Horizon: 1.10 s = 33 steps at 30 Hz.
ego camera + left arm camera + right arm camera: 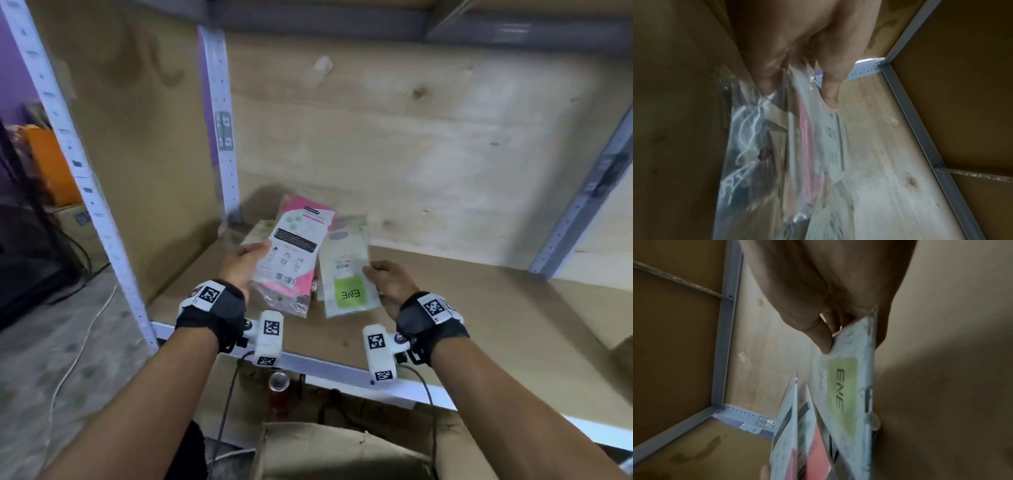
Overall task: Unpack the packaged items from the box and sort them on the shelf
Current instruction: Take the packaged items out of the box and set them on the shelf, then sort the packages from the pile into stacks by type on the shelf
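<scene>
My left hand [247, 261] pinches a pink-and-white packet in clear plastic [291, 253] above the shelf board [445, 308]; the left wrist view shows thumb and fingers on that packet [807, 138]. My right hand [383, 277] grips a white packet with a green ENE label [347, 274], thumb on top in the right wrist view of the label packet [844, 386]. Both packets hover side by side over the shelf's left part. More packets [260, 228] lie on the shelf behind them, mostly hidden. An open cardboard box [342, 452] sits below, under the shelf edge.
A white perforated upright [219, 120] stands at the shelf's back left, another upright [68, 144] at the front left. The wooden back panel [411, 137] closes the shelf. A grey upright [589, 192] bounds the right. A can [279, 380] and cables lie below the shelf rail.
</scene>
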{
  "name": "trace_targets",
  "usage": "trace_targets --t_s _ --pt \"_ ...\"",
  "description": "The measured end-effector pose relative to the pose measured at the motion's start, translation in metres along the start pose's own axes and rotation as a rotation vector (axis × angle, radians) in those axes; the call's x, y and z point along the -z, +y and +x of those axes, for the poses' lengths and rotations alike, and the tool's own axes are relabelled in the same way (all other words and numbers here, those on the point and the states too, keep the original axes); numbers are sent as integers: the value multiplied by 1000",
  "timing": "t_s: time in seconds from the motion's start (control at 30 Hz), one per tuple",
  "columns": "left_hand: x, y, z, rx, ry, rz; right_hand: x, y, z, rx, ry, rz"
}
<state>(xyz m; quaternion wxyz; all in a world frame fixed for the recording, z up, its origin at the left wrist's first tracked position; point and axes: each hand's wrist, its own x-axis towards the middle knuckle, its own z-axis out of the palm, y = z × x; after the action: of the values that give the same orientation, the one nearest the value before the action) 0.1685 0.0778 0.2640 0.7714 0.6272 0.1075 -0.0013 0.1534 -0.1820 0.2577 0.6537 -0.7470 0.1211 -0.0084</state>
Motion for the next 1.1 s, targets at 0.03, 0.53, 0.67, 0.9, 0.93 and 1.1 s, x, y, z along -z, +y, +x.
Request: trace_targets --t_s 0.03,0.53,0.67,0.9,0.93,1.1 --pt "0 4 8 19 13 2 -7 -1 9 -20 -32 40" --pt "27 10 131 -62 253 266 -85 1 122 -87 -85 15" --pt "33 -3 136 -98 234 436 -91 5 129 -75 -97 -90" --pt "24 3 126 -269 255 832 -97 9 123 -39 -80 -191" --pt "18 8 120 -355 289 852 -98 9 120 -37 -89 -218" --pt "-6 7 99 -456 118 735 -97 13 109 -50 -83 -295"
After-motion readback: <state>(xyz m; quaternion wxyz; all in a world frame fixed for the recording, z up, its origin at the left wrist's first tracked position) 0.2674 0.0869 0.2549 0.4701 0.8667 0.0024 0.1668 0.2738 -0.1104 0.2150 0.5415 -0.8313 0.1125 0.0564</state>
